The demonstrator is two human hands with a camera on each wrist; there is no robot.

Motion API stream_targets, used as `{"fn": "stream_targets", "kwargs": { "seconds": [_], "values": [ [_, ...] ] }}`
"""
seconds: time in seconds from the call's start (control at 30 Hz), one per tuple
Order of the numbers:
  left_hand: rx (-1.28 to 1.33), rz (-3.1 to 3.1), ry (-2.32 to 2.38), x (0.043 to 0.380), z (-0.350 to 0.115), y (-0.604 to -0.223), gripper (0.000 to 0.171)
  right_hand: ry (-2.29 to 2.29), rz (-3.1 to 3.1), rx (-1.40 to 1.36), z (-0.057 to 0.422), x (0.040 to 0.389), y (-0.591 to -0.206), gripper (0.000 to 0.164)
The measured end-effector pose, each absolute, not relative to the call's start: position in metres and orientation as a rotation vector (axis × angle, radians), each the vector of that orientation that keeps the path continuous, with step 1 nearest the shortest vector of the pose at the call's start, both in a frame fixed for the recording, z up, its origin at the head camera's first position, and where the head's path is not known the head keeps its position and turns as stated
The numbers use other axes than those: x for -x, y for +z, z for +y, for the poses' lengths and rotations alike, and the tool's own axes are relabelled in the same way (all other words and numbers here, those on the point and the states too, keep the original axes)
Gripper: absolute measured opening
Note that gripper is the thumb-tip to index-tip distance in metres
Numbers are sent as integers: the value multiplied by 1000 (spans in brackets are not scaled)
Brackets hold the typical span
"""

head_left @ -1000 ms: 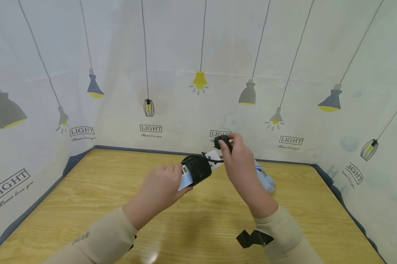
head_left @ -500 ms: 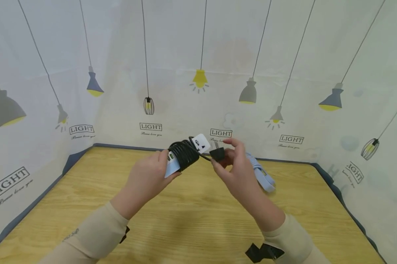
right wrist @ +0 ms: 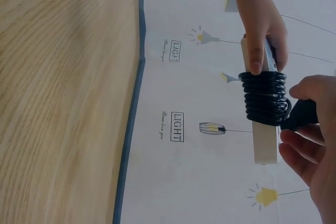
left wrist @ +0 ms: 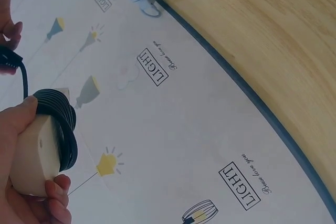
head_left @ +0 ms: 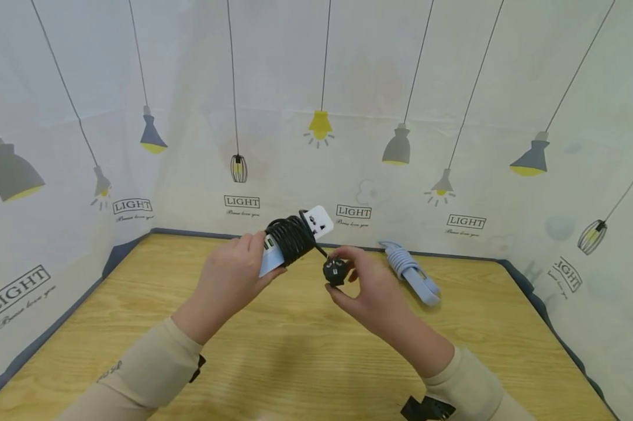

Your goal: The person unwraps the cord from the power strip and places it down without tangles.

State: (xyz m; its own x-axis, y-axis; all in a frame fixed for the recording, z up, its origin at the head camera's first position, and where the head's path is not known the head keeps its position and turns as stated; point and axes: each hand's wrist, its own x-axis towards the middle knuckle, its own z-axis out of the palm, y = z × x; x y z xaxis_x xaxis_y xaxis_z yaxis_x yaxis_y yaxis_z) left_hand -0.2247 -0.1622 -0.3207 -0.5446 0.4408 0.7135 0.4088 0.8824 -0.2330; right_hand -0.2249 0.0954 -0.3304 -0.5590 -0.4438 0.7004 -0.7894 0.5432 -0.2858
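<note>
Head view: behind everything stands the lamp-printed backdrop (head_left: 190,88), with the wooden worktop (head_left: 295,351) before it. Near the far edge, to the right, lies a pale blue bundle (head_left: 423,286), apart from the hands, which leaves them room. The power strip (head_left: 320,223) is held tilted above the worktop. The left hand (head_left: 232,266) has its grip closed round one end, probably because coils of black cord (head_left: 291,241) fill the middle and that end gives bare casing to hold. The right hand (head_left: 371,286) has a narrow grip, pinching the plug (head_left: 335,271) just beside the coils; holding its body likely keeps the short loose stretch of cord in check. The right-wrist view is dark there, so exact finger contact is hard to judge.
</note>
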Motion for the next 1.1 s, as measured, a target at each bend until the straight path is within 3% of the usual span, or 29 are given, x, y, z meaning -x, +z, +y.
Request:
{"fn": "stream_targets", "kwargs": {
  "seconds": [0.3,0.57,1.1],
  "values": [
    [611,-2180,64,225,-163,-317,69,639,-2096,-1114,97,227,-334,61],
    [612,-2189,59,225,-162,-314,69,598,-2076,-1196,99,226,-338,45],
    [701,-2128,80,223,-165,-318,70,867,-2211,-893,110,229,-325,41]
  ]
}}
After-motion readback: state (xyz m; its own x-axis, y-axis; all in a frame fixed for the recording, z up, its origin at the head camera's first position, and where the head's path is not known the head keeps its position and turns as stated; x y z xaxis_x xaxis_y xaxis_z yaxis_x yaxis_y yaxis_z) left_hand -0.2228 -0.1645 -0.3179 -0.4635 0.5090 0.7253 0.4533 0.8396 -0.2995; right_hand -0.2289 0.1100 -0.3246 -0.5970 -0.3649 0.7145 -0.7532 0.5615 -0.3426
